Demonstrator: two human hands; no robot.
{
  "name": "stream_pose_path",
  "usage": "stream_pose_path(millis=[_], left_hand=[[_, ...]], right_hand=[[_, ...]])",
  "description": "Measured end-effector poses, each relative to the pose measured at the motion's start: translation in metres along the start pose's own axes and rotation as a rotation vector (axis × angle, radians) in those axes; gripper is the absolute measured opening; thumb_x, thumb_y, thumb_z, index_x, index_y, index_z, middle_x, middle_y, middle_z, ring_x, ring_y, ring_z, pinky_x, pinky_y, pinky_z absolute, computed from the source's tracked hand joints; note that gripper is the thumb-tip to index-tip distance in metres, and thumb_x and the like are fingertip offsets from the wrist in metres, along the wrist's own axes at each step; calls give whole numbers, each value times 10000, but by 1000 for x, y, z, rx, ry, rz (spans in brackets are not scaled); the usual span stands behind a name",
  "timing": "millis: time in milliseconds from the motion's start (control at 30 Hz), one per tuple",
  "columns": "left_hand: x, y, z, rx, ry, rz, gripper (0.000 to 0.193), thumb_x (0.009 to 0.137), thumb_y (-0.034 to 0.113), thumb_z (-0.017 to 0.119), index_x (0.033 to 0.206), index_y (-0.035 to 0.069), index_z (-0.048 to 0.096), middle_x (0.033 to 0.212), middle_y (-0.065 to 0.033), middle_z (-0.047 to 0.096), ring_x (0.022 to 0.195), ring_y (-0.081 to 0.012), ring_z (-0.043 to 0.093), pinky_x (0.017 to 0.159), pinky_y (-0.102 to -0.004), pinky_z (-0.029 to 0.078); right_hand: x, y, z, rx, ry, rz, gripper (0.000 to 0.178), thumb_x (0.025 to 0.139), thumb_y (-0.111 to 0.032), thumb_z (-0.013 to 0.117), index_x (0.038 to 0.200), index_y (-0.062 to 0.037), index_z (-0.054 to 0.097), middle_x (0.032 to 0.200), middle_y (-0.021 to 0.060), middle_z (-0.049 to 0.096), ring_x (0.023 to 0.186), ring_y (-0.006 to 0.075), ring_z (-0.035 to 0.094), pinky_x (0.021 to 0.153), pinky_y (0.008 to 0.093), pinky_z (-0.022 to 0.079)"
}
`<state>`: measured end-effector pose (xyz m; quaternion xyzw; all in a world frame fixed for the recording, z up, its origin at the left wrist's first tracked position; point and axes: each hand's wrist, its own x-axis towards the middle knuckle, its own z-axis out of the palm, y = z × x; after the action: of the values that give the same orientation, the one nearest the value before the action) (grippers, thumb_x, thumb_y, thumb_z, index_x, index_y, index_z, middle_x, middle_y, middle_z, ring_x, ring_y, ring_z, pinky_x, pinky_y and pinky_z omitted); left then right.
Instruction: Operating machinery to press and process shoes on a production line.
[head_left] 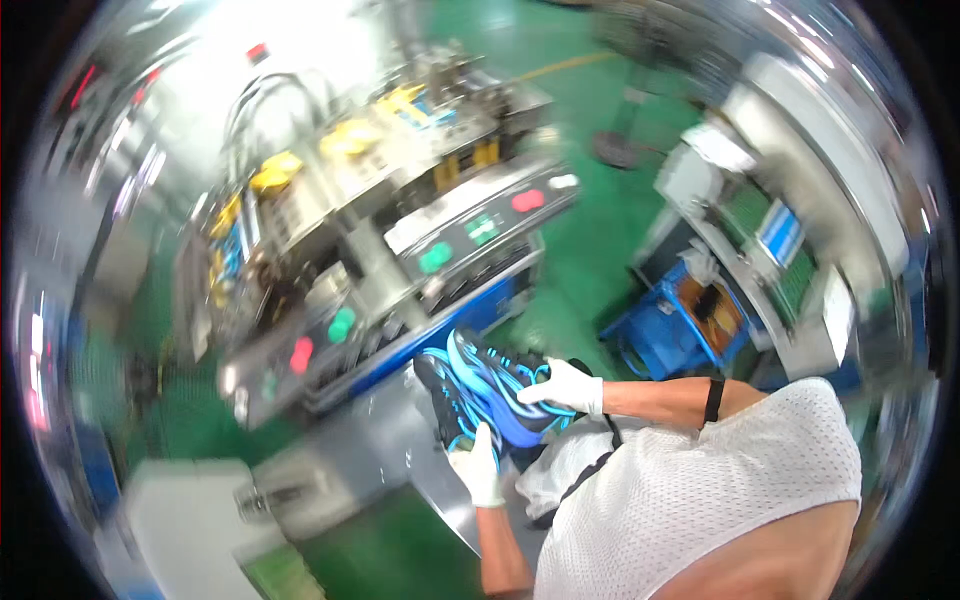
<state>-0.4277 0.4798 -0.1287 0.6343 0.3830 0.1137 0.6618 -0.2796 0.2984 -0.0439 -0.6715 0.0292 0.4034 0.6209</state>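
Landmark: shoe pair. Left hand: fingers mostly hidden by it. Machine beyond it: motion-blurred; control panel markings smeared. Fan, far beyond and right of it: outline blurred. White shirt, right of it: cut by lower edge.

The left hand, gloved in white, points upward, closed in a grip. The bare left forearm rises steeply behind it from the lower edge. The right hand, gloved likewise, grips a little higher, pointing left. The right forearm lies almost level, bare up to a black band. Both hands are near each other.
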Motion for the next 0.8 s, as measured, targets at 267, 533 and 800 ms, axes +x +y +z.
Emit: stream_pose_path(millis=[267, 533, 800], left_hand=[[-14, 142, 244, 111, -843, 556, 699, 827, 56, 792, 1467, -1, 517, 1035, 6, 636, 762, -91, 478, 704, -265, 457], [-107, 226, 542, 266, -1198, 798, 736, 850, 159, 817, 1412, -115, 429, 1242, -236, 648, 1089, -275, 648, 980, -369, 498], [-158, 200, 787, 376, -1152, 1099, 793, 862, 285, 780, 1494, -18, 409, 1258, -326, 640, 1186, -448, 630, 1032, -439, 487]], right_hand=[[-140, 5, -198, 469, 786, -350, 776, 746, -205, 899, 1363, 64, 511, 1128, 112, 698, 976, 181, 665, 886, 328, 545], [-285, 10, -385, 191, 1639, -484, 734, 780, -241, 839, 1357, 48, 489, 1150, 166, 698, 1060, 249, 679, 961, 362, 527], [-288, 14, -586, -73, 1959, 195, 909, 808, -316, 745, 1514, 80, 330, 1394, 327, 543, 1290, 445, 549, 1104, 443, 435]])
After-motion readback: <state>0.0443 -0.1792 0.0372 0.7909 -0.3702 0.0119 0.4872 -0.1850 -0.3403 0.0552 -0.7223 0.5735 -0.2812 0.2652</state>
